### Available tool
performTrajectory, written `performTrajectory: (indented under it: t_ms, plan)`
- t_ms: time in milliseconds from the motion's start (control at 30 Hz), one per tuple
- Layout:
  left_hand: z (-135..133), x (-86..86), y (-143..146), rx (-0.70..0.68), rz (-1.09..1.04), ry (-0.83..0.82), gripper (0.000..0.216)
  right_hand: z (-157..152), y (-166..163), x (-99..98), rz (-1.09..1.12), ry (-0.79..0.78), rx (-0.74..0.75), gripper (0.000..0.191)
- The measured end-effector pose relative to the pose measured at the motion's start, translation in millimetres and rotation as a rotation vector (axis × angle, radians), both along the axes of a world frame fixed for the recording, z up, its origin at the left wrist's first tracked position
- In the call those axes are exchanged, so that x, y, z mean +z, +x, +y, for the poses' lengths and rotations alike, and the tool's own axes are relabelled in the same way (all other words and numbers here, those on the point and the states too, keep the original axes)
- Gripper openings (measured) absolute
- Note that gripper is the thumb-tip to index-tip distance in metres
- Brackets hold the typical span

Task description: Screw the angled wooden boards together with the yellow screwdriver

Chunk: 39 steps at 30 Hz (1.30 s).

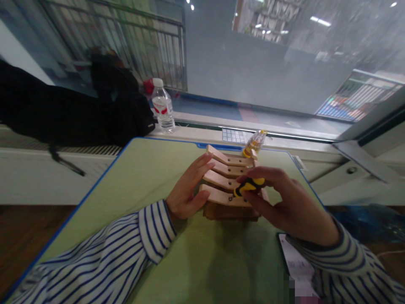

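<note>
A small wooden slatted piece (218,192) stands on the table, its several angled pale slats fixed in rows with dark screws or holes. My right hand (284,202) is closed around a stubby black-and-yellow screwdriver (247,185). The screwdriver slants down to the left, its tip at a screw (230,198) in the nearest slat; whether it sits in the screw head I cannot tell. Against the left ends of the slats lies my left hand (188,188), fingers stretched out and thumb apart on the near slat. A brown wooden part (230,212) shows beneath the slats.
The table (152,169) is light green with a blue rim. Behind the slats lies a clear bottle with yellow parts (255,143). A phone (295,257) lies by my right forearm. On the sill are a water bottle (163,107) and a black bag (126,105), before a window.
</note>
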<state>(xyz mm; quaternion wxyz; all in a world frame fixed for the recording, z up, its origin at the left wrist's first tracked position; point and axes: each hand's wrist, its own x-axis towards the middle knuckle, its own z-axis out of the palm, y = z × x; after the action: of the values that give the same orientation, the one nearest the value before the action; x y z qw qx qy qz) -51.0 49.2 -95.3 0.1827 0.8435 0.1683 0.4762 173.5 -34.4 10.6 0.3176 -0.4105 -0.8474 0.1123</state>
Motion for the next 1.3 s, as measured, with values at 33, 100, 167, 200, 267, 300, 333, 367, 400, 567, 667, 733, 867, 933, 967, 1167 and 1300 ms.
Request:
performTrajectory:
  t_ms: [33, 100, 167, 200, 267, 300, 333, 367, 400, 567, 667, 733, 867, 933, 967, 1167, 1300]
  plan:
    - [-0.2, 0.2, 0.1, -0.002, -0.001, -0.003, 0.054, -0.6, 0.4, 0.7, -0.006, 0.0, 0.01, 0.04]
    - [-0.5, 0.2, 0.1, -0.005, -0.008, -0.011, 0.054, -1.4, 1.6, 1.7, -0.018, -0.008, 0.025, 0.04]
    - [-0.6, -0.2, 0.1, -0.009, -0.015, -0.019, 0.054, -1.5, 3.0, 1.9, -0.021, -0.019, 0.024, 0.04]
    - [-0.6, -0.4, 0.0, -0.01, -0.017, -0.022, 0.053, -1.2, 3.6, 1.7, -0.019, -0.025, 0.021, 0.041]
    - [-0.7, -0.6, 0.1, -0.012, -0.018, -0.023, 0.053, -0.3, 4.6, 1.1, -0.016, -0.033, 0.019, 0.042]
    - [-0.8, -0.6, 0.2, -0.013, -0.021, -0.022, 0.053, 0.1, 4.9, 0.8, -0.016, -0.034, 0.019, 0.042]
    - [-0.9, -0.4, 0.2, -0.013, -0.024, -0.022, 0.053, 0.5, 5.0, 0.5, -0.019, -0.034, 0.017, 0.042]
    - [-1.0, -0.2, 0.4, -0.015, -0.025, -0.023, 0.053, 0.8, 4.9, 0.4, -0.021, -0.033, 0.014, 0.041]
    - [-1.1, 0.0, 0.5, -0.016, -0.025, -0.023, 0.053, 0.9, 4.7, 0.3, -0.023, -0.027, 0.012, 0.04]
    - [-1.1, 0.7, 0.8, -0.014, -0.028, -0.02, 0.053, 0.8, 3.4, 0.8, -0.02, -0.004, 0.014, 0.037]
    - [-0.9, 0.4, 0.5, -0.012, -0.02, -0.02, 0.053, 0.4, 3.1, 1.4, -0.022, -0.007, 0.009, 0.037]
    - [-0.9, 0.2, 0.4, -0.013, -0.015, -0.023, 0.053, 0.1, 3.0, 1.5, -0.022, -0.01, 0.006, 0.036]
    - [-0.7, 0.0, 0.2, -0.013, -0.016, -0.017, 0.053, 0.1, 2.9, 1.2, -0.014, -0.008, 0.001, 0.036]
    - [-0.6, 0.0, 0.3, -0.013, -0.016, -0.013, 0.054, 0.5, 3.0, 0.9, -0.009, -0.015, 0.0, 0.038]
    - [-0.6, 0.1, 0.4, -0.014, -0.016, -0.011, 0.054, 0.8, 3.1, 0.7, -0.009, -0.016, -0.001, 0.039]
    - [-1.6, 0.8, 1.4, -0.013, -0.028, -0.009, 0.052, 1.4, 3.5, 0.3, -0.028, -0.019, -0.009, 0.038]
    - [-2.0, 0.8, 1.8, -0.001, -0.024, -0.017, 0.052, 1.4, 3.8, 1.1, -0.018, -0.013, -0.006, 0.037]
